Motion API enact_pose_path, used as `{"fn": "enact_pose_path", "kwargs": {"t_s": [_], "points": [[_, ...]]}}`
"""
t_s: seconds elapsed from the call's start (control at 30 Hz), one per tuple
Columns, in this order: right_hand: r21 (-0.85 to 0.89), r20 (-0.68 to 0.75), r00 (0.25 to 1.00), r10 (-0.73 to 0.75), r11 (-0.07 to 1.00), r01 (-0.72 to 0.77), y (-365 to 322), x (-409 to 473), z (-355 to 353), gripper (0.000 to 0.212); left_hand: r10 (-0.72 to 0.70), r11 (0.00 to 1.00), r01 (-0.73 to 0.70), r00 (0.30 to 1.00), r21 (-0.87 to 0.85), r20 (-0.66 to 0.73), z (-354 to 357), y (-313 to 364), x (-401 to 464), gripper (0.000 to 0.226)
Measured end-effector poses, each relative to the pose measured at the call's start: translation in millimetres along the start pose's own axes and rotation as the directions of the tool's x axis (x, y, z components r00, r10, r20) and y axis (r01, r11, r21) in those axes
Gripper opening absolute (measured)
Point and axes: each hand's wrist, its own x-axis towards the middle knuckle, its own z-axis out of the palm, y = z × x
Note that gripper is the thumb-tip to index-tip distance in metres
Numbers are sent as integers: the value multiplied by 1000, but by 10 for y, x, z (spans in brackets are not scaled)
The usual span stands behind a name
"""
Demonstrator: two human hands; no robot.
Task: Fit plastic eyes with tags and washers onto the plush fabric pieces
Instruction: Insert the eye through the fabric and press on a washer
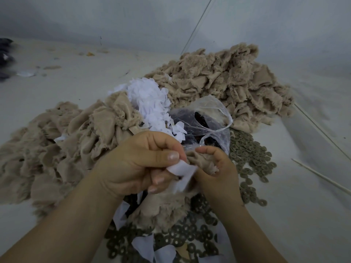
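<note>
washers [182, 242] near edge, hands [140, 164] above

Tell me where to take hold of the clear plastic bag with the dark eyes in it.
Take the clear plastic bag by its looped handle at the right rim, coming from above right. The loop stands up free there, while the hands and white tags crowd its near and left sides.

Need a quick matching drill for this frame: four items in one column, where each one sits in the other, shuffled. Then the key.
1. white tag
2. plastic bag
3. washers
4. thin stick

A. alone at far right
B. pinched between both hands
C. behind the hands, holding dark parts
D. spread out right of the bag

Pairs: 1-B, 2-C, 3-D, 4-A
</note>
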Motion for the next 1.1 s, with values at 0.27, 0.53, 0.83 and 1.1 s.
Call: {"fn": "enact_pose_path", "kwargs": {"t_s": [0.27, 0.53, 0.83, 1.1], "points": [[52, 10, 1000, -12, 999, 12, -17, -20, 3, 23, 141, 783, 235, 835, 576, -532, 115, -278, 174, 10], [82, -17, 1000, -6, 997, 8, -8, -34, 27, 17, 292, 677, 270, 755, 684, -587, 125, -318, 201, 19], [148, 25, 1000, 1, 989, -5, 39, -37, 15, 14, 271, 675, 312, 738, 669, -618, 123, -338, 208, 17], [276, 150, 988, 41, 958, -81, 13, -64, -14, 27, 230, 722, 289, 757, 629, -611, 101, -303, 184, 18]]}}
